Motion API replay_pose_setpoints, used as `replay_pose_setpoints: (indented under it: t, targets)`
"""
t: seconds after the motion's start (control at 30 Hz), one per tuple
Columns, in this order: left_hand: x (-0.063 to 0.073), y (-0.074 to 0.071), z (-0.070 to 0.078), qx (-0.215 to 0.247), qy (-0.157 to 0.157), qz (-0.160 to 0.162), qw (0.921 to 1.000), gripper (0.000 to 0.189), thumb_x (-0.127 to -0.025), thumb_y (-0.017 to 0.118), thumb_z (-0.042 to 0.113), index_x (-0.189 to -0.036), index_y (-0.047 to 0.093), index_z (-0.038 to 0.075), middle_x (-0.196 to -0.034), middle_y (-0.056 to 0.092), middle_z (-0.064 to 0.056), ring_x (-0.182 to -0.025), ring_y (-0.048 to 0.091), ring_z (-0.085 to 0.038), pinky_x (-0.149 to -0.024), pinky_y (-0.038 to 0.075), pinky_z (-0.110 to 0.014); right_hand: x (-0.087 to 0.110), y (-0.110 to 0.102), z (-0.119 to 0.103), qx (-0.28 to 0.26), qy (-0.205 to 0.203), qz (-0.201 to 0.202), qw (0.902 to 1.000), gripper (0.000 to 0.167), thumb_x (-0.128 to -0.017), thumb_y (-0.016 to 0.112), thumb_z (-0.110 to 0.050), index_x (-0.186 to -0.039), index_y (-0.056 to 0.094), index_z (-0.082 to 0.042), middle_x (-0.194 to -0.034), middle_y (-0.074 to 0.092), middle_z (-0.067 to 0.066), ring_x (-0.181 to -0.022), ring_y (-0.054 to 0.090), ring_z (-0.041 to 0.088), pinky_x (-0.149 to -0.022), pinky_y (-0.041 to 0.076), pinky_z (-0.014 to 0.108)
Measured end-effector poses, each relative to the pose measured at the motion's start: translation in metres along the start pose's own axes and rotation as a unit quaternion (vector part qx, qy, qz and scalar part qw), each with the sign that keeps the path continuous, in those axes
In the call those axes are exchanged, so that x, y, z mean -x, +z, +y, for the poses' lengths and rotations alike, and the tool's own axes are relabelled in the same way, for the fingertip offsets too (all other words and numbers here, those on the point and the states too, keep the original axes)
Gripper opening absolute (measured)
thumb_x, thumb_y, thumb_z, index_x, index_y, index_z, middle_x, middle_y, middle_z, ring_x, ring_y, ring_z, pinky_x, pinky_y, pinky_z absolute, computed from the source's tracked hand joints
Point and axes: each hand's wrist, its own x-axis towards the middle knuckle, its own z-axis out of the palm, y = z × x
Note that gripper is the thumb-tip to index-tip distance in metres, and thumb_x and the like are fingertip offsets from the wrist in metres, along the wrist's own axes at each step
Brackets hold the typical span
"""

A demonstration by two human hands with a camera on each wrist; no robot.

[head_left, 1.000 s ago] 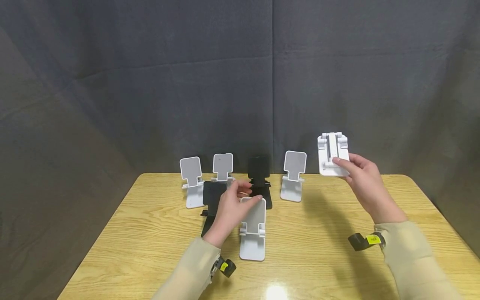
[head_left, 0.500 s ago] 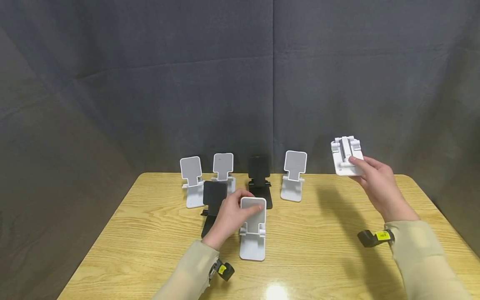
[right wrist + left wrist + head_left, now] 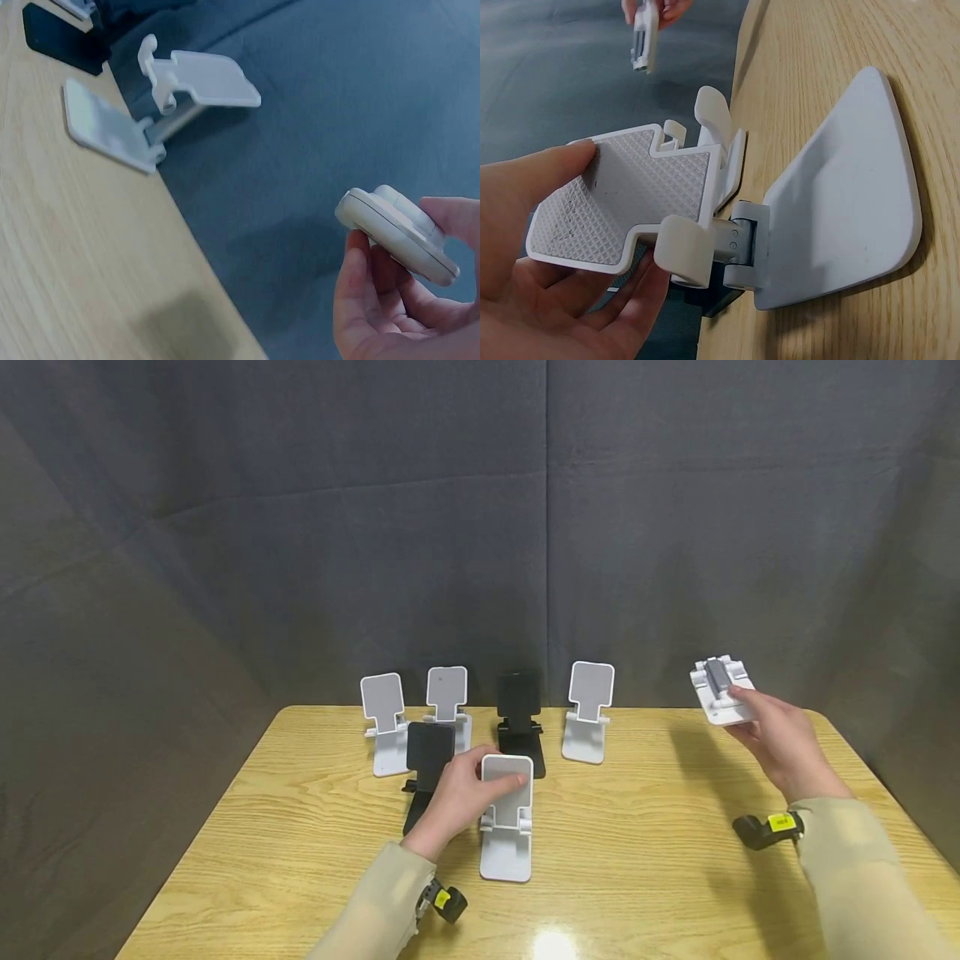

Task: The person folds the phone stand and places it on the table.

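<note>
My left hand (image 3: pixel 467 792) grips the upper plate of a white phone stand (image 3: pixel 506 858) standing unfolded at mid-table. In the left wrist view its thumb lies on the grey textured pad (image 3: pixel 634 187), and the other fingers curl behind the plate. The stand's base (image 3: pixel 855 202) rests on the wood. Over the table's far right part, my right hand (image 3: pixel 783 739) holds a folded white phone stand (image 3: pixel 718 692) in the air. Its thumb presses on one face with the fingers against the other, as the right wrist view shows of the folded stand (image 3: pixel 397 232).
Behind and left of my left hand are two white phone stands (image 3: pixel 382 703) and a black one (image 3: pixel 430 747). A second black stand (image 3: pixel 519 695) and another white stand (image 3: pixel 591 691) stand along the back edge. A dark curtain (image 3: pixel 480 527) hangs behind the wooden table (image 3: pixel 622 860).
My right hand has moved right and slightly down, tilting the folded phone stand. My left thumb has come down onto the front of the unfolded stand's plate, with the fingers going behind it.
</note>
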Motion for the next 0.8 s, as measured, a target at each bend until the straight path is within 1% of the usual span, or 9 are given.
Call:
replay_pose_setpoints:
  t: [0.1, 0.23, 0.33, 0.4, 0.5, 0.63, 0.7, 0.77, 0.8]
  targets:
    - [-0.001, -0.001, -0.001, 0.004, -0.001, -0.013, 0.9999, 0.031, -0.084, 0.083, 0.028, -0.105, 0.07, 0.008, -0.092, 0.069, -0.001, -0.08, 0.062, -0.017, -0.07, 0.054, -0.034, -0.002, -0.01, 0.001, -0.035, 0.02, 0.01, 0.9991, 0.013, -0.1, 0.067, -0.012, -0.108, 0.058, -0.007, -0.106, 0.056, 0.0, -0.087, 0.065, 0.012, -0.079, 0.057, 0.026]
    - [-0.002, -0.003, -0.003, 0.01, -0.003, -0.036, 0.9993, 0.034, -0.083, 0.084, 0.026, -0.107, 0.07, 0.007, -0.092, 0.069, -0.001, -0.08, 0.063, -0.016, -0.071, 0.054, -0.035, -0.005, -0.022, 0.001, -0.06, 0.035, 0.024, 0.9973, 0.005, -0.101, 0.062, -0.008, -0.103, 0.057, -0.006, -0.095, 0.06, 0.001, -0.082, 0.067, 0.015, -0.077, 0.058, 0.028]
    - [-0.002, -0.004, -0.005, 0.013, -0.007, -0.048, 0.9987, 0.034, -0.082, 0.084, 0.026, -0.107, 0.07, 0.006, -0.092, 0.069, -0.001, -0.08, 0.063, -0.016, -0.072, 0.054, -0.035, -0.007, -0.032, 0.002, -0.051, 0.045, 0.037, 0.997, 0.004, -0.101, 0.063, -0.008, -0.097, 0.06, -0.008, -0.091, 0.061, 0.0, -0.08, 0.067, 0.014, -0.076, 0.058, 0.028]
    - [-0.002, -0.005, -0.005, 0.012, -0.009, -0.053, 0.9985, 0.034, -0.083, 0.084, 0.026, -0.107, 0.07, 0.006, -0.092, 0.07, -0.001, -0.08, 0.063, -0.016, -0.073, 0.054, -0.035, -0.009, -0.039, 0.003, -0.03, 0.052, 0.047, 0.997, 0.006, -0.1, 0.065, -0.01, -0.098, 0.06, -0.008, -0.089, 0.061, -0.001, -0.079, 0.066, 0.012, -0.075, 0.058, 0.027]
    - [-0.003, -0.004, -0.005, 0.013, -0.008, -0.055, 0.9983, 0.034, -0.083, 0.084, 0.025, -0.107, 0.07, 0.006, -0.093, 0.07, -0.001, -0.08, 0.063, -0.016, -0.073, 0.054, -0.035, -0.012, -0.049, 0.003, -0.001, 0.067, 0.07, 0.9953, 0.018, -0.098, 0.07, -0.013, -0.106, 0.055, -0.008, -0.09, 0.06, -0.004, -0.078, 0.064, 0.008, -0.074, 0.058, 0.025]
    - [-0.003, -0.004, -0.005, 0.014, -0.006, -0.056, 0.9983, 0.033, -0.084, 0.084, 0.025, -0.107, 0.07, 0.006, -0.093, 0.07, -0.001, -0.08, 0.063, -0.016, -0.072, 0.053, -0.035, -0.014, -0.061, 0.004, 0.023, 0.096, 0.111, 0.989, 0.037, -0.095, 0.075, -0.019, -0.115, 0.045, -0.009, -0.104, 0.052, -0.003, -0.079, 0.06, 0.006, -0.075, 0.057, 0.024]
    - [-0.003, -0.003, -0.005, 0.015, -0.006, -0.057, 0.9983, 0.033, -0.083, 0.084, 0.025, -0.107, 0.071, 0.006, -0.093, 0.07, 0.0, -0.08, 0.063, -0.016, -0.073, 0.054, -0.035, -0.014, -0.066, 0.004, 0.036, 0.117, 0.141, 0.9824, 0.045, -0.093, 0.077, -0.023, -0.117, 0.039, -0.012, -0.11, 0.045, -0.001, -0.078, 0.059, 0.004, -0.075, 0.057, 0.023]
    - [-0.003, -0.003, -0.006, 0.019, -0.007, -0.063, 0.9978, 0.033, -0.083, 0.084, 0.024, -0.107, 0.071, 0.006, -0.092, 0.07, -0.001, -0.08, 0.063, -0.015, -0.073, 0.054, -0.035, -0.015, -0.072, 0.005, 0.038, 0.139, 0.17, 0.9748, 0.053, -0.093, 0.076, -0.024, -0.126, 0.035, -0.014, -0.115, 0.042, -0.001, -0.077, 0.058, 0.003, -0.077, 0.057, 0.023]
    - [-0.003, -0.003, -0.007, 0.021, -0.009, -0.066, 0.9976, 0.034, -0.083, 0.085, 0.024, -0.107, 0.071, 0.006, -0.093, 0.07, -0.001, -0.081, 0.064, -0.015, -0.073, 0.054, -0.035, -0.015, -0.074, 0.006, 0.037, 0.149, 0.184, 0.9708, 0.06, -0.093, 0.075, -0.024, -0.133, 0.031, -0.014, -0.116, 0.042, -0.001, -0.076, 0.058, 0.003, -0.076, 0.057, 0.023]
